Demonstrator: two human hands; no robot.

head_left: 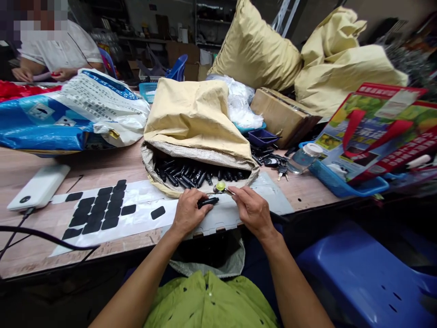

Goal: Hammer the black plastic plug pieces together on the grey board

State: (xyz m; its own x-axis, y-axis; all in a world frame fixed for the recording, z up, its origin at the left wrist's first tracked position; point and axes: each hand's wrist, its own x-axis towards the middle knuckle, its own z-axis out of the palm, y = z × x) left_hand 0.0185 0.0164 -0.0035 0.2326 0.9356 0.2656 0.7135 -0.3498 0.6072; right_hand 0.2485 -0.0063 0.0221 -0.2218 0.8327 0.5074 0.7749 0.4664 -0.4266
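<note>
Between its thumb and fingers my left hand point(191, 210) grips a small black cylindrical part point(209, 202), which points to the right. My right hand point(251, 207) is closed on a thin metal tool point(229, 191) with a yellow-green round piece point(220, 186) near its tip. The tool's tip lies just above and right of the black part, in front of the opening of a beige sack point(201, 148). Many similar black parts point(191, 175) lie inside that opening. Under both hands is a grey-white flat sheet point(218, 218) at the table edge.
A white sheet with black stickers point(102, 205) and a white power bank point(39, 187) lie left. Keys point(282, 171), a glass jar point(303, 159) and a blue basket point(344, 182) stand right. An open sack point(232, 259) hangs below the edge. Another person point(61, 50) sits at back left.
</note>
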